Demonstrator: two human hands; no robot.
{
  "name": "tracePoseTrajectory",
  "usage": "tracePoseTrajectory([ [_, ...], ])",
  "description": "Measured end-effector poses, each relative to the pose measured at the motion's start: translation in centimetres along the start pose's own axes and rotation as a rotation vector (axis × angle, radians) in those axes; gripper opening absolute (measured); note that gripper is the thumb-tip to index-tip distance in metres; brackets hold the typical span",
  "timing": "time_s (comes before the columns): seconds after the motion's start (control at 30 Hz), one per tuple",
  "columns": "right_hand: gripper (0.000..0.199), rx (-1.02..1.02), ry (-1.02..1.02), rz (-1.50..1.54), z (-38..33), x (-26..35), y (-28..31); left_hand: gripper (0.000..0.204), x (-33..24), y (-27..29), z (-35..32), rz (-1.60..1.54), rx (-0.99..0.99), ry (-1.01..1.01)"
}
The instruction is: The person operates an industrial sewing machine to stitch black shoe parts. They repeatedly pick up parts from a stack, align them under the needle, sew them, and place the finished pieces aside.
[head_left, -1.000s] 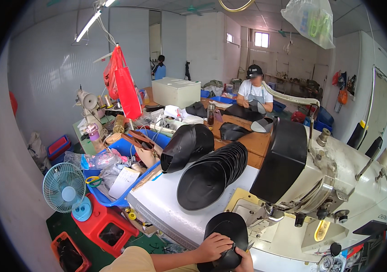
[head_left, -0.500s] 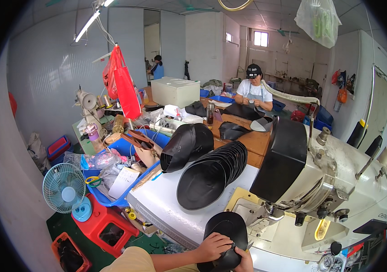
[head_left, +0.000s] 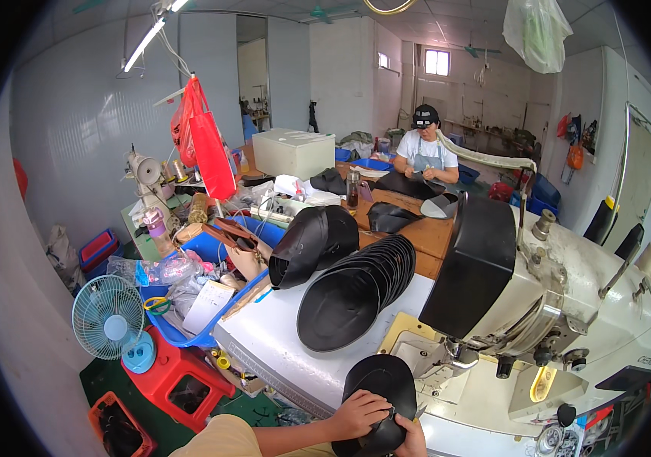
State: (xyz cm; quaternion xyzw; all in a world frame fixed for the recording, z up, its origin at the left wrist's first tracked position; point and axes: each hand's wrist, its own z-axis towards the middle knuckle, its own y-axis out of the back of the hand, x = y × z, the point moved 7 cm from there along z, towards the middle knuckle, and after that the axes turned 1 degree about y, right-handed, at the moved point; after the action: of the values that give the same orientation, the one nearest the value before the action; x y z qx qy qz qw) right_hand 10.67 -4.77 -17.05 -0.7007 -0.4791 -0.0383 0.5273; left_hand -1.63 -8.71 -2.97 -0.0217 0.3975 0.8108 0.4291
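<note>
A curved black leather-like piece (head_left: 377, 381) with a rounded end is held at the near edge of the white machine table. My left hand (head_left: 359, 417) lies across it from the left, fingers bent over its surface. My right hand (head_left: 411, 437) grips its right side, thumb on top, near the left fingertips. A small pointed grey tip sticks out by the right hand; what it belongs to I cannot make out. Just beyond lies a fanned stack of similar black pieces (head_left: 338, 306), with more curved black pieces (head_left: 312, 245) standing behind it.
A large white sewing machine (head_left: 569, 293) stands at the right. To the left are a blue bin (head_left: 202, 335) full of odds and ends, a red stool (head_left: 180, 381) and a blue fan (head_left: 116, 327). Across the brown table (head_left: 424, 236) sits a co-worker (head_left: 426, 148) handling a grey piece.
My hands and the black piece have hardly moved. The co-worker's hands have shifted a little, and the person in the far doorway is out of sight.
</note>
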Motion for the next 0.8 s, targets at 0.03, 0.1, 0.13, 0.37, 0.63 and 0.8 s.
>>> tracePoseTrajectory([
  [0.03,0.031,-0.005,-0.003,-0.002,0.0,0.0,0.1,0.038,0.0,0.0,0.0,-0.001,0.002,0.001],
  [0.1,0.031,-0.013,-0.010,-0.005,0.0,0.0,0.1,0.038,0.0,0.0,0.0,-0.003,0.000,0.001],
  [0.13,0.031,-0.013,-0.014,0.000,0.1,-0.1,0.3,0.038,0.0,0.0,0.0,-0.003,-0.002,-0.001],
  [0.37,0.031,-0.010,-0.013,0.010,-0.2,0.0,-0.1,0.039,0.2,-0.1,-0.1,0.007,0.011,0.008],
  [0.63,0.030,-0.001,-0.008,0.005,-0.1,0.0,-0.2,0.042,0.1,-0.1,0.0,0.017,0.011,0.007],
  [0.8,0.029,-0.014,-0.005,0.015,0.0,-0.1,0.1,0.042,0.2,-0.1,0.0,0.012,0.012,0.004],
])
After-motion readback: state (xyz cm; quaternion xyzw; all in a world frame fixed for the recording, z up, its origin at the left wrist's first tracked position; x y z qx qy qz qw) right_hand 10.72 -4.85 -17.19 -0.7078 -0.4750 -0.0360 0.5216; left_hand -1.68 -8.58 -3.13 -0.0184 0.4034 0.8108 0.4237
